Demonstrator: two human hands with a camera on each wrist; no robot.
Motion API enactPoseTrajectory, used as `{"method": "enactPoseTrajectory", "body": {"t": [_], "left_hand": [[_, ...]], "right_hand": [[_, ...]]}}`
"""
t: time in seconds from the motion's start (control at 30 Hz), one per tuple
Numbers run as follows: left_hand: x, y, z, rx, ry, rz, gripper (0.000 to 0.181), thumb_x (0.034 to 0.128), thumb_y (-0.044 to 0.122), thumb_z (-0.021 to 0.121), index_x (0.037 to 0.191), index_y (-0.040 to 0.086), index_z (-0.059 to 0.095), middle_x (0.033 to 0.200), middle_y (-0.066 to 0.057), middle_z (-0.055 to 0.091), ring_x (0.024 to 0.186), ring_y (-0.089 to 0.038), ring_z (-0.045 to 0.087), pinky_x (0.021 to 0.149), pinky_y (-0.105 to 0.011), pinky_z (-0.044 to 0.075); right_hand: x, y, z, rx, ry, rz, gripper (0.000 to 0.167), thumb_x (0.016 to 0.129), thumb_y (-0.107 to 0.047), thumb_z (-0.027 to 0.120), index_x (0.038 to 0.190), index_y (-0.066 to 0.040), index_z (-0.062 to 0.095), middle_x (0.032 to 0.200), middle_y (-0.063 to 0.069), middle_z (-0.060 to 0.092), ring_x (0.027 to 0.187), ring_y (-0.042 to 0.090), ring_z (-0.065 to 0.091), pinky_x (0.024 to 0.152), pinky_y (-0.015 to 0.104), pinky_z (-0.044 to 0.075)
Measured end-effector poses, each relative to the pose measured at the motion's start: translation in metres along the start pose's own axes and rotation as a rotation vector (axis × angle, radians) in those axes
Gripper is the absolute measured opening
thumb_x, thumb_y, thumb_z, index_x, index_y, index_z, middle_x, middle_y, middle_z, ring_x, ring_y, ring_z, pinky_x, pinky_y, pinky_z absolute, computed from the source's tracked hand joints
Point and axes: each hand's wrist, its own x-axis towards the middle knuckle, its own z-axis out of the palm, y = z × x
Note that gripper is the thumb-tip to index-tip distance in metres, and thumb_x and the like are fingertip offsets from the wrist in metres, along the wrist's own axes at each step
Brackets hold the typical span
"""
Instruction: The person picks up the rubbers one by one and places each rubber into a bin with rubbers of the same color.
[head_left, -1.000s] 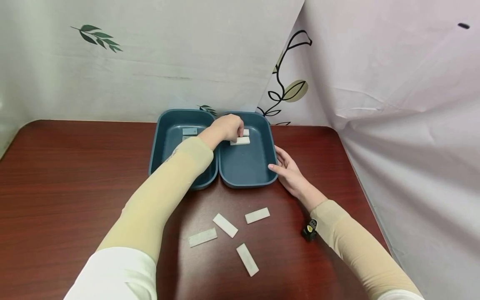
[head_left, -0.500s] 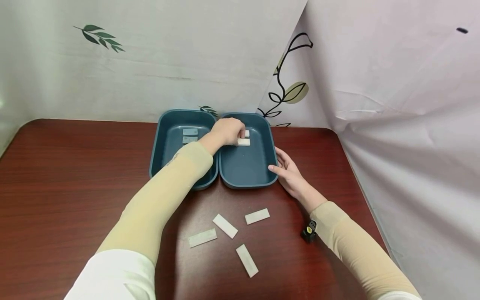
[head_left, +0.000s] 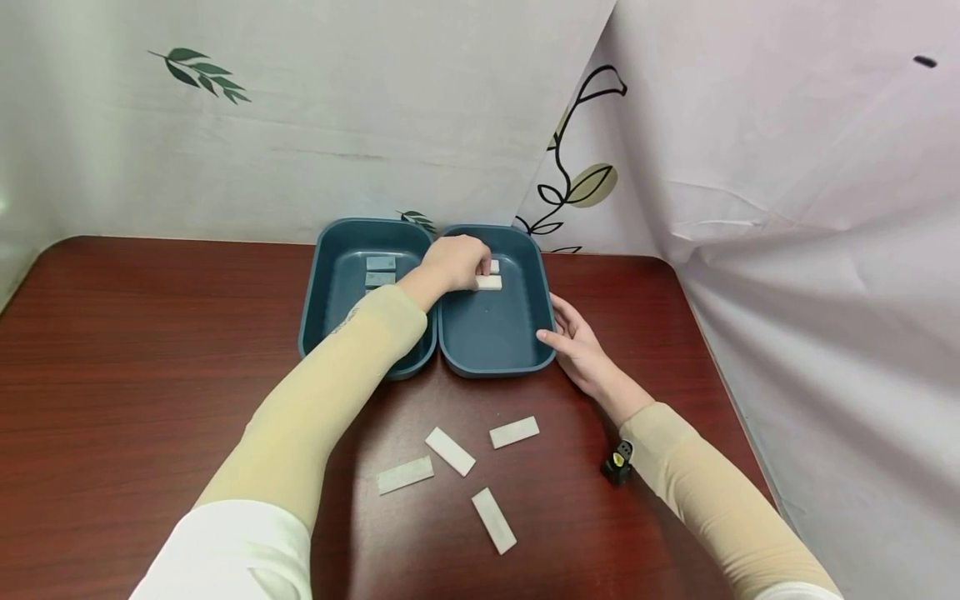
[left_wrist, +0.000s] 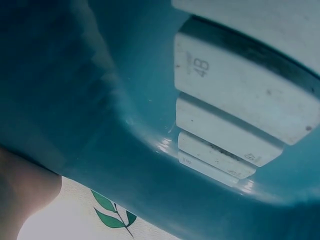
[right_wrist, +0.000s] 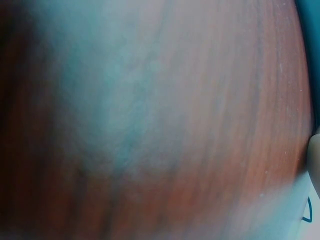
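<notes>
My left hand reaches into the right-hand blue tray, fingers bent down at a white block eraser. The fingertips are mostly hidden, but they seem to pinch its left end. Another white eraser lies just behind it. My right hand holds the same tray's right wall, with the thumb over the rim and the fingers outside. In the left wrist view, several erasers lie in a row in a tray, one eraser marked 4B. The right wrist view shows mostly blurred table.
A second blue tray stands against the first on the left, with blue-grey blocks inside. On the wooden table in front lie several pale blocks, among them a slanted block and a right-hand block. A patterned cloth hangs behind.
The front white eraser at my left hand has shifted slightly right within the tray. The left hand has moved a little right and down. My right hand stays on the tray wall.
</notes>
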Motion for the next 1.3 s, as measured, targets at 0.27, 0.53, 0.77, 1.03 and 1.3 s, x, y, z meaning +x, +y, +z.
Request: {"method": "enactPoseTrajectory", "body": {"t": [0.27, 0.53, 0.77, 1.03, 1.3], "left_hand": [[-0.0002, 0.0006, -0.0012, -0.004, -0.003, 0.001, 0.014, 0.0936, 0.008, 0.077, 0.106, 0.013, 0.078, 0.106, -0.006, 0.075, 0.098, -0.024, 0.066, 0.091, -0.041, 0.057], [-0.0021, 0.0018, -0.0013, -0.001, 0.003, 0.006, 0.013, 0.0947, 0.007, 0.075, 0.106, 0.012, 0.077, 0.107, -0.007, 0.075, 0.098, -0.025, 0.066, 0.091, -0.041, 0.057], [-0.0027, 0.0017, -0.0015, 0.005, 0.018, 0.014, 0.011, 0.0959, 0.006, 0.073, 0.105, 0.011, 0.077, 0.108, -0.008, 0.076, 0.098, -0.026, 0.067, 0.092, -0.042, 0.057], [-0.0028, 0.0008, -0.0010, 0.001, 0.022, 0.013, 0.014, 0.0956, 0.007, 0.073, 0.108, 0.011, 0.077, 0.109, -0.007, 0.076, 0.100, -0.026, 0.067, 0.093, -0.042, 0.057], [-0.0025, 0.0013, -0.0043, -0.018, 0.010, 0.015, 0.015, 0.0951, 0.007, 0.073, 0.110, 0.010, 0.076, 0.110, -0.009, 0.074, 0.100, -0.026, 0.064, 0.093, -0.042, 0.056]], "right_hand": [[-0.0001, -0.0001, -0.0003, -0.003, 0.001, 0.003, 0.073, 0.103, 0.008, 0.050, 0.169, -0.008, 0.022, 0.173, 0.018, 0.026, 0.137, 0.006, 0.052, 0.103, 0.017, 0.054], [-0.0008, -0.0009, 0.0003, -0.001, 0.007, 0.010, 0.073, 0.103, 0.008, 0.051, 0.169, -0.008, 0.022, 0.173, 0.018, 0.027, 0.136, 0.006, 0.053, 0.103, 0.017, 0.054], [-0.0009, -0.0012, 0.0003, 0.002, 0.004, 0.007, 0.074, 0.103, 0.008, 0.051, 0.169, -0.007, 0.022, 0.173, 0.018, 0.026, 0.137, 0.006, 0.053, 0.103, 0.017, 0.054], [-0.0006, -0.0012, 0.0006, 0.001, 0.004, 0.011, 0.074, 0.103, 0.008, 0.051, 0.169, -0.008, 0.021, 0.174, 0.018, 0.025, 0.138, 0.007, 0.051, 0.103, 0.017, 0.054], [-0.0002, -0.0015, 0.0006, -0.004, 0.003, 0.012, 0.074, 0.103, 0.008, 0.050, 0.169, -0.008, 0.021, 0.174, 0.018, 0.025, 0.138, 0.007, 0.051, 0.103, 0.017, 0.054]]}}
